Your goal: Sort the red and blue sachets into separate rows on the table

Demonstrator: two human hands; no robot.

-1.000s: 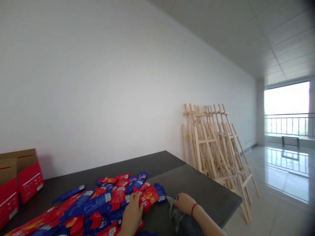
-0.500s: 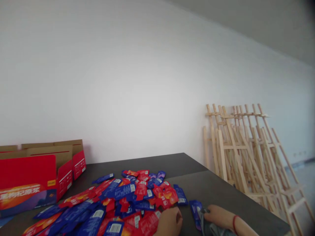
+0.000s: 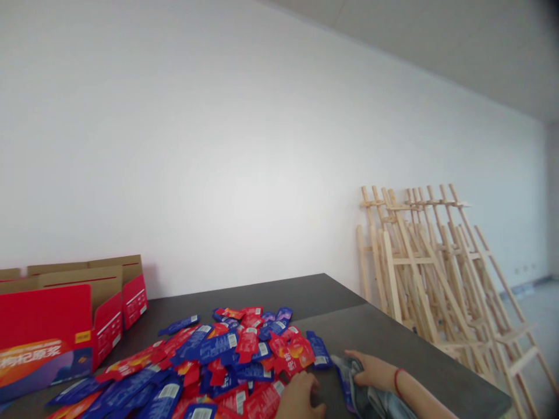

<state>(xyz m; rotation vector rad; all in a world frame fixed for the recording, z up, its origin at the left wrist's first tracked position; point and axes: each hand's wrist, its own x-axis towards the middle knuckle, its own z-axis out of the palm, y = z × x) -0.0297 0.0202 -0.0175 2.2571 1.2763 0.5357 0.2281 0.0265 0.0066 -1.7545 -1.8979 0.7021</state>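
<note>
So, view: I look through the head camera, low over a dark table (image 3: 349, 326) that stands against a white wall (image 3: 218, 145).
Left hand: my left hand (image 3: 300, 397) is at 6 o'clock of the picture, partly cut off by the lower edge. Its fingers are bent down on the near edge of the pile. I cannot tell if they pinch a sachet or only rest there.
Right hand: my right hand (image 3: 371, 370) lies at 3 o'clock from the left one, near it but not touching. The fingers are stretched and pressed together, pointing to 9 o'clock, flat on a grey cloth bag (image 3: 362, 398).
Wrist: a red band (image 3: 397, 381) goes around the right wrist.
Sachets: the red and blue sachets (image 3: 227, 358) lie in a loose pile, one over the other, at 10 o'clock from the left hand.
Blue sachet: one blue sachet (image 3: 318, 351) lies on the pile's 3 o'clock edge, just beside the right fingertips.
Cloth bag: it is crumpled on the table, under the right hand.
Boxes: open red boxes (image 3: 56, 331) stand at 9 o'clock of the pile, near it.
Easels: wooden easels (image 3: 437, 273) lean on the wall at 3 o'clock, behind the table's far corner.
</note>
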